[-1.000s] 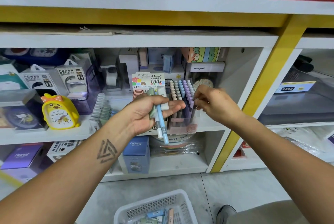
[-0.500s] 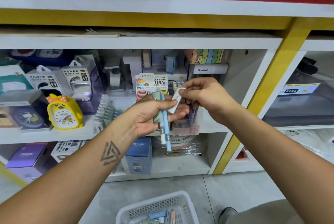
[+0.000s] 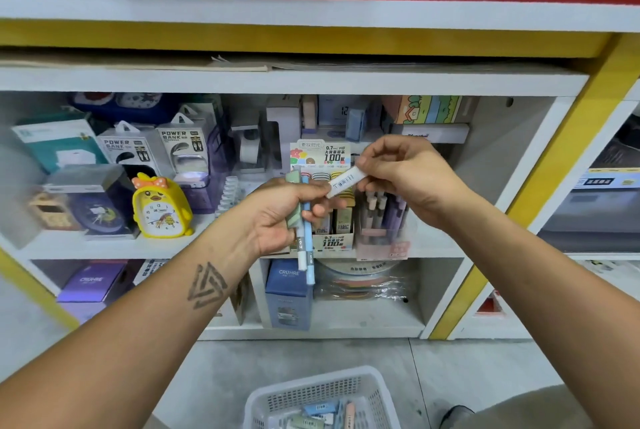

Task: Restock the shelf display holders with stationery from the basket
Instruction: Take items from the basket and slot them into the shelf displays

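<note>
left hand [image 3: 277, 217]: gripping slim pastel pens [image 3: 304, 238] | right hand [image 3: 405, 179]: pinching flat white barcoded stick [image 3: 346, 181] | mesh plastic basket [image 3: 375, 390] on floor, below shelf front edge

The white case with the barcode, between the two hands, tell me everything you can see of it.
The white case is a slim, oblong box, seemingly plastic or card, with a black barcode printed on its side. It is tilted, right end higher, in front of the lead-refill display. The right hand pinches its upper end; its lower end meets the left hand, which also holds pens.
</note>
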Available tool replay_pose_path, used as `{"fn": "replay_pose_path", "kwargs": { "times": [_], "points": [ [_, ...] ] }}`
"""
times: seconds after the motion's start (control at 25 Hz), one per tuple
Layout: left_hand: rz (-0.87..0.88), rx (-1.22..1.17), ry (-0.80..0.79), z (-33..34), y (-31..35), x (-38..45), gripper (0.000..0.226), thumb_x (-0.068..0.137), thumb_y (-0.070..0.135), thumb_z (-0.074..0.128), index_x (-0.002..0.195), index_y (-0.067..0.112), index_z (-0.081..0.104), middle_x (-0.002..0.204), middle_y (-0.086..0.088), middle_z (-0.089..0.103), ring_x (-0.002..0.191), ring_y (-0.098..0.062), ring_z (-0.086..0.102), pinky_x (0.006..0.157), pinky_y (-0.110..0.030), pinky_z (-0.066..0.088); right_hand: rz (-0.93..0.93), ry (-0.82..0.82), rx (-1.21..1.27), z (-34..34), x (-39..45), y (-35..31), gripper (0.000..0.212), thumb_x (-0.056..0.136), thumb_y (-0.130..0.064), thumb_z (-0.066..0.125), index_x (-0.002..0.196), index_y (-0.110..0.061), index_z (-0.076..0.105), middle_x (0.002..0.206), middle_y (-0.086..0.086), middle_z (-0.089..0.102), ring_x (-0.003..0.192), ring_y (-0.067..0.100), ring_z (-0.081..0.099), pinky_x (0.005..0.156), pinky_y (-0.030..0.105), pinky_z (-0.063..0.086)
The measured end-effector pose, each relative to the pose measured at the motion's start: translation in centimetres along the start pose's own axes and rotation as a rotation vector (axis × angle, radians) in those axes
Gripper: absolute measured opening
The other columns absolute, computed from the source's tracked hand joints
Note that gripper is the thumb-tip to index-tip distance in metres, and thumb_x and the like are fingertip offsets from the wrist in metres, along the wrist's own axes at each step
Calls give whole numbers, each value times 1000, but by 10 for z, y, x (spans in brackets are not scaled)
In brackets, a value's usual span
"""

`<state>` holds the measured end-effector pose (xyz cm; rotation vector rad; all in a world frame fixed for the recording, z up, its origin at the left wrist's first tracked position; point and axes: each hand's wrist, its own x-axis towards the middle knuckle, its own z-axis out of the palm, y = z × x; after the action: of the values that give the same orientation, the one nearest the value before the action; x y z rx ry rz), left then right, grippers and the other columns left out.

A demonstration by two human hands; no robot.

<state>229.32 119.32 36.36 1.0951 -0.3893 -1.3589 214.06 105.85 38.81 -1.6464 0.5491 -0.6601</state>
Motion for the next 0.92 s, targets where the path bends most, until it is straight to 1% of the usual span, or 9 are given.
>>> {"fn": "replay_pose_path", "kwargs": {
  "times": [0.12,0.2,0.28,0.36,0.44,0.6,0.72,0.84,0.92],
  "points": [
    [51,-31,167,-24,15,-9,20,97,2,53,115,3,61,91,-28,68,42,-10,53,37,-13,40,-26,-35,-47,16,8,0,6,83,3,74,87,-1,72,92,17,75,88,28,73,86,35,60],
    [106,-27,300,-45,26,-17,12,97,5,53,105,6,63,70,-15,66,39,-9,49,34,-13,36,-31,-31,-178,30,13,1,12,80,2,77,86,-8,76,94,10,77,96,27,72,98,43,55],
    [124,-29,389,-67,36,-27,12,97,11,56,85,12,56,50,-1,52,35,-6,42,31,-13,28,-26,-52,-262,48,17,3,17,79,2,76,85,-14,78,95,10,77,99,33,71,100,49,53],
    [117,-7,419,-85,43,-35,24,96,19,59,74,16,50,48,4,40,35,-6,35,32,-14,24,-42,-79,-305,67,20,5,18,80,1,76,83,-17,79,94,12,77,99,38,69,98,52,52],
    [90,5,395,-96,47,-44,26,92,26,59,69,20,47,53,5,32,39,-7,30,36,-15,21,-55,-97,-327,82,24,7,15,83,-5,76,83,-19,79,89,5,78,95,32,71,96,46,55],
    [31,-122,298,-106,49,-58,13,77,26,54,72,19,44,63,2,33,50,-12,32,45,-18,26,-123,-159,-572,100,31,7,26,88,0,69,85,-26,72,89,3,72,85,24,66,70,14,50],
    [26,-193,260,-110,49,-64,8,76,21,48,77,18,41,66,-2,38,54,-13,36,45,-21,32,-120,-170,-588,108,35,8,26,85,4,72,92,-21,69,97,7,70,93,23,67,79,17,54],
    [23,-214,247,-110,49,-67,2,83,12,39,82,14,39,68,-5,40,55,-15,39,47,-22,34,-126,-182,-622,109,37,7,26,84,0,75,89,-25,71,92,1,70,83,16,66,75,13,55],
    [23,-190,254,-111,48,-67,9,89,6,35,87,12,40,69,-7,43,56,-16,42,48,-22,36,-172,-183,-730,109,39,7,24,86,-4,76,89,-28,72,90,-6,69,82,10,64,78,17,55]
  ]
}}
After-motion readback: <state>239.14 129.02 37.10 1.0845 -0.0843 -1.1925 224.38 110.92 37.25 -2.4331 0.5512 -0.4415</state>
